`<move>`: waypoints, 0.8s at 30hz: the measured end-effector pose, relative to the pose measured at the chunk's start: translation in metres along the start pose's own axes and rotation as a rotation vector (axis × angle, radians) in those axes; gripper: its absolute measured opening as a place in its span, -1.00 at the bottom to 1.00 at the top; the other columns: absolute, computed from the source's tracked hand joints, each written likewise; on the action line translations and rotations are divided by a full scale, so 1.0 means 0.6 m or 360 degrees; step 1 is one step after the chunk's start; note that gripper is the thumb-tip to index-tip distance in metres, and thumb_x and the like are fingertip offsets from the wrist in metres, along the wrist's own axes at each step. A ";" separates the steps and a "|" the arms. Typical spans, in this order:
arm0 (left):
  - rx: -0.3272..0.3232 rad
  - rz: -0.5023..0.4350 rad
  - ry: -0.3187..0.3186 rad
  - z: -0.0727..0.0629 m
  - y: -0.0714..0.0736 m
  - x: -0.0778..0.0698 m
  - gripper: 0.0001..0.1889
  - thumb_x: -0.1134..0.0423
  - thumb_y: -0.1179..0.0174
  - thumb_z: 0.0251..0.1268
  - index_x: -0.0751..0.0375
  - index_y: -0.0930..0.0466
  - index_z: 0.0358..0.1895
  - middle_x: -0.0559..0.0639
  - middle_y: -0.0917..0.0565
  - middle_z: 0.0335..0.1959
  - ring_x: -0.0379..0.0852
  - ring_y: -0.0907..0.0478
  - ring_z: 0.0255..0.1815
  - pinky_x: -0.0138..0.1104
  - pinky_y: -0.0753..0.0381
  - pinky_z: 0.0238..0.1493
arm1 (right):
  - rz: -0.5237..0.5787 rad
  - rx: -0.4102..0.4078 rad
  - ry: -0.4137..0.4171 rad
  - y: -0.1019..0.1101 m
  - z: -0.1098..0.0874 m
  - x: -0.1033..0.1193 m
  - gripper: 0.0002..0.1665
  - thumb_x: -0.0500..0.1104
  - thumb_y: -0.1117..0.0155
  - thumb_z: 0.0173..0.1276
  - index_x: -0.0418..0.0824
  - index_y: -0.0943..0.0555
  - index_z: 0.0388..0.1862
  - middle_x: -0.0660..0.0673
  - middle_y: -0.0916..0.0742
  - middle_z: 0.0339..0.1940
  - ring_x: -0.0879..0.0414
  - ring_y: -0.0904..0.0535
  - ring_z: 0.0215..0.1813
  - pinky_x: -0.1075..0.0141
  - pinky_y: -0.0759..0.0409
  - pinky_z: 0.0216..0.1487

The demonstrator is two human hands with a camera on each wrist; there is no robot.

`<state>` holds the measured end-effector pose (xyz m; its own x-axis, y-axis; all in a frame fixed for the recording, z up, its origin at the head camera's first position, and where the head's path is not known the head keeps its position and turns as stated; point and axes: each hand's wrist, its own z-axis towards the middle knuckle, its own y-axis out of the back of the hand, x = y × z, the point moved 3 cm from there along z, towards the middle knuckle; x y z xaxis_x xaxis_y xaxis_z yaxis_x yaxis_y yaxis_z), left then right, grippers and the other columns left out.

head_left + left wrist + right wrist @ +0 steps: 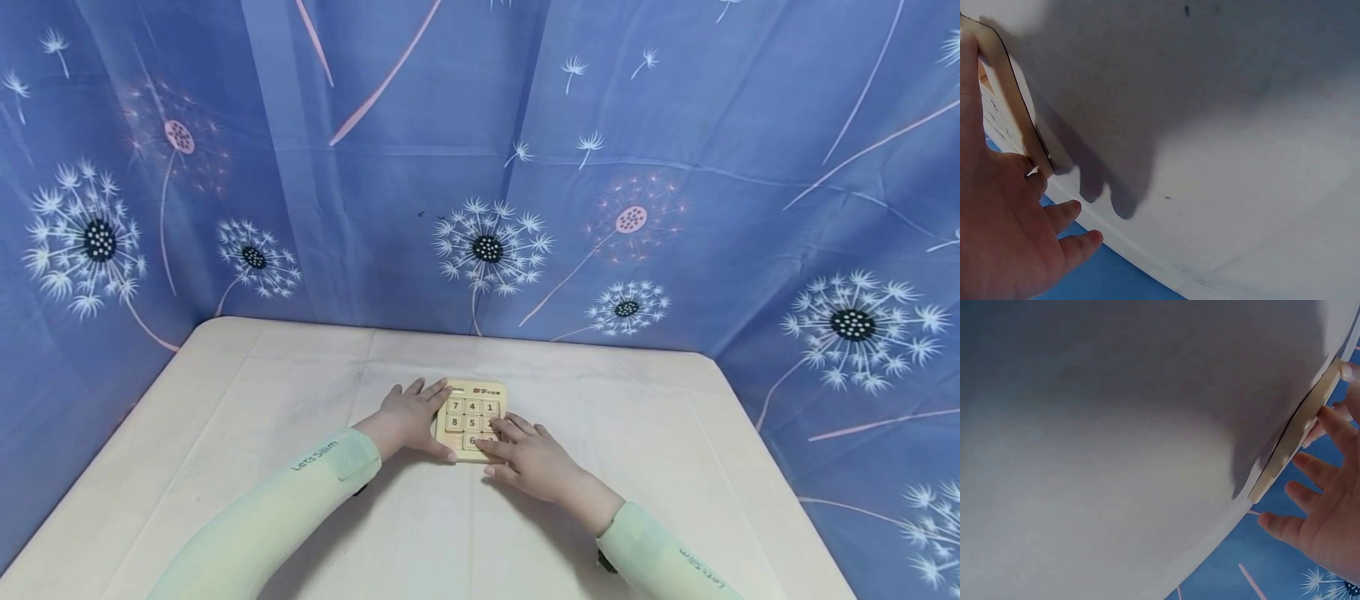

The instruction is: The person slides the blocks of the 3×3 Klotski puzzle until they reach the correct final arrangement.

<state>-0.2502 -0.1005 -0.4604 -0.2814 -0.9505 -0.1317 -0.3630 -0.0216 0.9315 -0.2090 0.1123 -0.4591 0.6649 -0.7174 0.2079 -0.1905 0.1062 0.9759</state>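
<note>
A wooden number slide puzzle (467, 387) lies on the table between both hands. Its tiles show 7, 4, 1 on top, 8, 5, 2 in the middle row, and 6, 3 below; the lower left slot is vacant. The left hand (408, 421) holds the frame's left side, thumb at the near corner and index finger at the far one, other fingers spread away. From the right, the right hand (540, 462) reaches over with extended fingers, its fingertips on the 2 and 3 tiles and partly covering them. In the right wrist view, the puzzle's edge (1297, 431) appears side-on beside the fingers.
A pale cover lies over the table (337, 517), which has rounded far corners. Blue curtains (390, 250) with dandelion prints stand behind it and along both sides. Light green sleeves (285, 492) cover both forearms.
</note>
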 end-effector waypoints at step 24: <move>0.0004 -0.0026 -0.0011 -0.003 0.002 0.000 0.23 -0.47 -0.39 -0.01 0.03 -0.03 0.67 -0.09 -0.02 0.73 0.20 0.00 0.73 0.19 -0.09 0.68 | 0.0003 0.0009 -0.0002 0.005 0.001 0.001 -0.45 0.13 -0.14 0.55 0.00 -0.56 0.42 -0.30 -0.47 0.55 -0.36 -0.34 0.57 -0.46 -0.41 0.39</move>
<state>-0.2491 -0.1011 -0.4586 -0.2815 -0.9479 -0.1493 -0.3698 -0.0364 0.9284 -0.2098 0.1117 -0.4561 0.6636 -0.7182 0.2094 -0.1958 0.1034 0.9752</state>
